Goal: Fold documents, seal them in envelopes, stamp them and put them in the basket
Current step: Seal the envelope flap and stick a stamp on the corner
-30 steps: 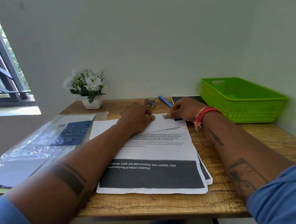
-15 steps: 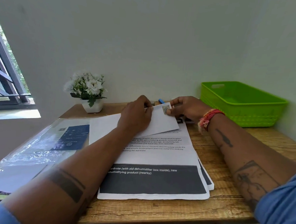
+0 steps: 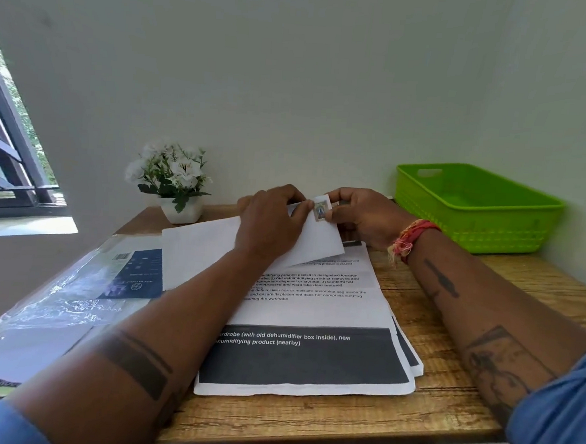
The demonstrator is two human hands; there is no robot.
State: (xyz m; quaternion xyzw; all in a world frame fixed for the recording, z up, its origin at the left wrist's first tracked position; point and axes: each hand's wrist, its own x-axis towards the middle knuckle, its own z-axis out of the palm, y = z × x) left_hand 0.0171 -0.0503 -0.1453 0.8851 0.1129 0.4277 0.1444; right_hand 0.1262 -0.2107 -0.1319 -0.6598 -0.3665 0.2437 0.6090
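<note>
1. Your left hand (image 3: pixel 273 220) lies on top of the white envelope (image 3: pixel 211 247), fingers curled over its far edge and gripping it, with the fingertips next to the stamp (image 3: pixel 321 208).
2. Your right hand (image 3: pixel 360 215) pinches the envelope's far right corner, thumb just right of the stamp and the other fingers curled behind the paper.
3. The envelope is tilted up off the table: its far right corner is raised between your hands, and its near edge sits over the documents (image 3: pixel 312 326).
4. The stamp sits on the envelope's raised corner, between your two thumbs; whether it is fully stuck down cannot be told.
5. The documents are a stack of printed sheets lying flat at the middle of the wooden table (image 3: pixel 445 396), reaching to its near edge, with a dark band across the near end of the top sheet.
6. The green basket (image 3: pixel 510 231) stands at the far right of the table, well apart from the envelope, against the wall.
7. A clear plastic sleeve (image 3: pixel 67 297) with a dark printed card lies on the left side, and a small pot of white flowers (image 3: pixel 174 180) stands at the far left.
</note>
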